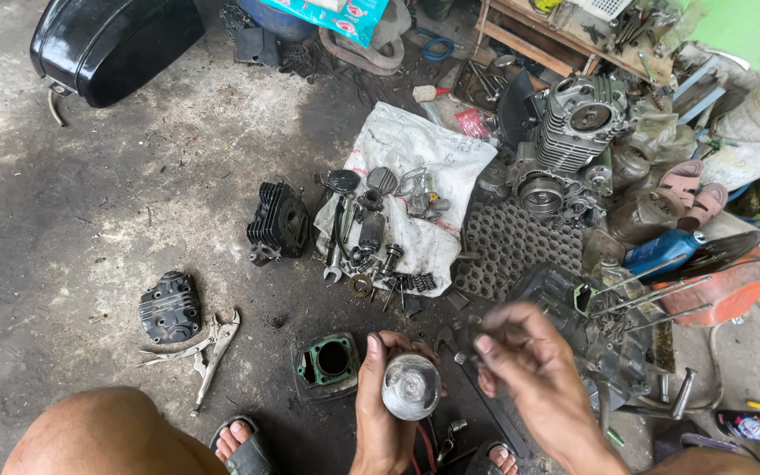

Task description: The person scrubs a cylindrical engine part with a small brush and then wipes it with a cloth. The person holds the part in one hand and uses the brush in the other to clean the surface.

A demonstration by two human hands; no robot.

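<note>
Dull silver metal, one piston [411, 385] gripped crown-up in my left hand [384, 413].
Its round top is dished and shiny, low centre over the oily concrete floor [90, 220]. My right hand [529, 369] hovers just beside it, blurred, fingers curled; I cannot tell what they pinch. One green-gasketed cylinder block [327, 363] sits near, one locking pliers [208, 347] further left.

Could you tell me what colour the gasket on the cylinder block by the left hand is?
Green, on the cylinder block, seen best in the head view.
</note>
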